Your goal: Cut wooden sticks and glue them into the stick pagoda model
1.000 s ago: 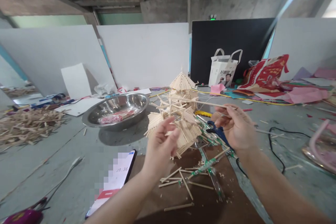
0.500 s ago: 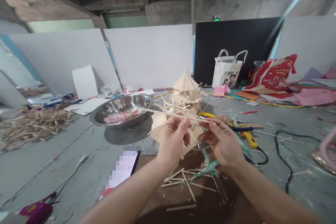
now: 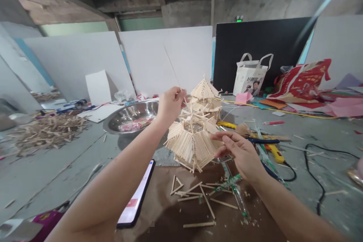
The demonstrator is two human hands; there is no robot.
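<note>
My left hand (image 3: pixel 171 106) is raised above the rim of the steel basin, its fingers pinched on a long thin wooden stick (image 3: pixel 170 62) that tilts up and to the left. Lower on the right, my right hand (image 3: pixel 236 149) is beside the pagoda-like stick model (image 3: pixel 195 143), fingers stretched forward and apart, with nothing visible in them. Whether its fingertips touch the model's roof I cannot tell. The model has a wide, ribbed lower roof and an open frame of sticks on top. Behind it stands a pointed stick roof (image 3: pixel 204 90). Short cut sticks (image 3: pixel 208 202) lie on the brown mat (image 3: pixel 167 219).
A steel basin (image 3: pixel 109 123) with packets stands left of the model, and a phone (image 3: pixel 136 200) lies by my left forearm. Pliers (image 3: pixel 263 141), a yellow-handled tool (image 3: pixel 276 154) and a black cable (image 3: pixel 319 187) are on the right. A stick pile (image 3: pixel 51 132) lies far left.
Both hands were together on the stick in front of the model. My left hand has moved up and left with it, tilting it upward; my right hand has come off it and moved slightly lower.
</note>
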